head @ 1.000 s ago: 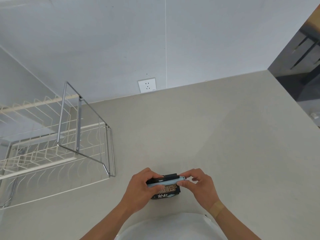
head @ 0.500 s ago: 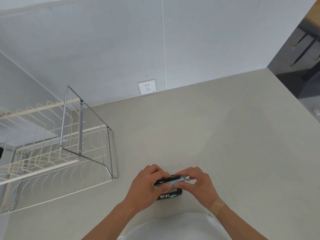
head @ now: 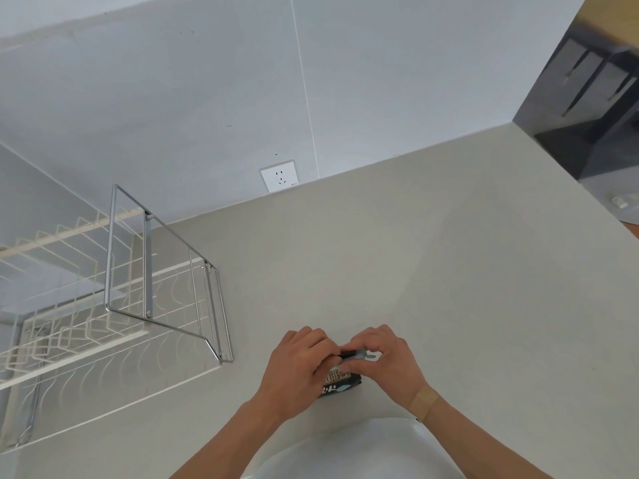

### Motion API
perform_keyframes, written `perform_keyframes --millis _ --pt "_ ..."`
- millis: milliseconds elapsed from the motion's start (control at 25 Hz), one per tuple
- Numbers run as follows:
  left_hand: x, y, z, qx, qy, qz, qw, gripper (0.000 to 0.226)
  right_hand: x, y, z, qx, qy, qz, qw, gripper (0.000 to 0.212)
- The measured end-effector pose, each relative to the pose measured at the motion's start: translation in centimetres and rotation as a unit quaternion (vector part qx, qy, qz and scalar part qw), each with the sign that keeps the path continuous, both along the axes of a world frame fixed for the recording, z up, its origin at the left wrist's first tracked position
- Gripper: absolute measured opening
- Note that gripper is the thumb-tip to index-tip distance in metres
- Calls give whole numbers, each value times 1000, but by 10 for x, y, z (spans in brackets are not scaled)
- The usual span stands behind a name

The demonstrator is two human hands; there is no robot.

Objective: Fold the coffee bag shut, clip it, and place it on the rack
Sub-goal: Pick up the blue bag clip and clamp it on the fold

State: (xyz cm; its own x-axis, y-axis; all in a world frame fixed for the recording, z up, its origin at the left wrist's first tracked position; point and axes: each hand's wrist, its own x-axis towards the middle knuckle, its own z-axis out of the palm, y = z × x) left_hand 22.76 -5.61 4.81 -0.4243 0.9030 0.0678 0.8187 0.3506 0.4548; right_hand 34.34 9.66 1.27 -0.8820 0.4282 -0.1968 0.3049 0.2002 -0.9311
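Both sets of fingers are pinched onto the top edge of the coffee bag [head: 340,382], and that is where I start my read. My left hand [head: 294,371] curls over the left end of the fold, fingertips pressing down on it. My right hand [head: 387,366] pinches the other end, thumb underneath and forefinger on top, closed on the pale blue clip [head: 359,355] that runs along the folded lip. A small tab of the clip pokes out just past the right fingertips. I cannot tell whether the clip has fully latched; the fingers cover most of it.

Beneath the hands the dark bag stands on the counter [head: 432,271], close to my body, its printed face turned toward me.

My judgement is that the folding is done and the clipping step is in hand, near its end. What remains is to squeeze the clip home along its whole length, then check that the fold holds when one hand lets go.

After that comes the transfer. The rack [head: 166,271] sits well off to my left against the wall, a chrome frame with pale wire shelves at more than one level. The next move calls for a firm one-handed grip on the bag's body rather than on the clip, a lift clear of the counter, and a sweep leftward over the chrome rail onto one of the shelves.
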Motion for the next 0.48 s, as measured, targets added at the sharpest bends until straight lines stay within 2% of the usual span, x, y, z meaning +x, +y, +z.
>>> perform_keyframes --millis 240,400,480 --pt "3 -3 -6 30 -54 45 997 10 -2 2 -2 -9 -6 3 1000 22" --pt "5 -7 -8 33 -69 44 996 12 0 0 -11 -8 -50 4 999 19" --pt "6 -6 -10 35 -87 61 994 13 1 -3 -15 -14 -52 -3 999 26"
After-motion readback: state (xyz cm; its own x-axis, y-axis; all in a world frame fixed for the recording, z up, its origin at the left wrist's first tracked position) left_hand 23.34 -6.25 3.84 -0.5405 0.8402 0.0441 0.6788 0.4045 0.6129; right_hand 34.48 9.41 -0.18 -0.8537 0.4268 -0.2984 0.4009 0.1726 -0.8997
